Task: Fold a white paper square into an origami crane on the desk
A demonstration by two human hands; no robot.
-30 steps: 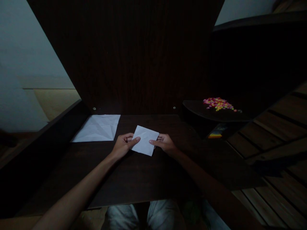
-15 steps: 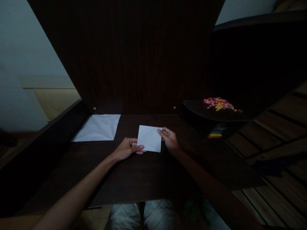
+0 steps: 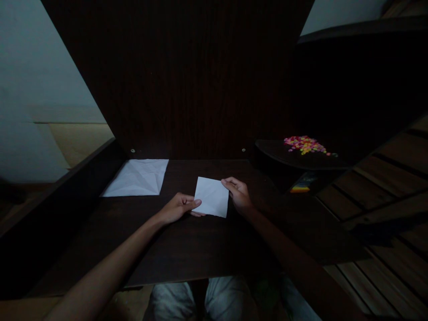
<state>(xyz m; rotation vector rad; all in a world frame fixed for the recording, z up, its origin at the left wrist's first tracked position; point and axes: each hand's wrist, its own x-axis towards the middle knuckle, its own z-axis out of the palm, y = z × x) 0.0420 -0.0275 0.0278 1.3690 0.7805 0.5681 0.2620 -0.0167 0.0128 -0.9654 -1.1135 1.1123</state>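
Note:
Between my two hands is a small white square of paper [image 3: 211,197], held up above the dark desk [image 3: 187,249] and tilted slightly. My left hand [image 3: 179,207] grips its lower left side, thumb on top and fingers behind. At the upper right corner, my right hand [image 3: 238,194] pinches the paper between thumb and fingers. A larger creased white sheet [image 3: 137,178] lies flat at the back left of the desk, apart from both hands.
A heap of small pink, red and yellow pieces [image 3: 306,145] sits on a rounded dark shelf [image 3: 274,151] at the right. A raised board [image 3: 63,191] edges the desk on the left, and a tall dark panel [image 3: 187,80] stands behind it.
The small paper has shifted slightly right and nearer to me, turning a little clockwise. Both hands keep their grip on it.

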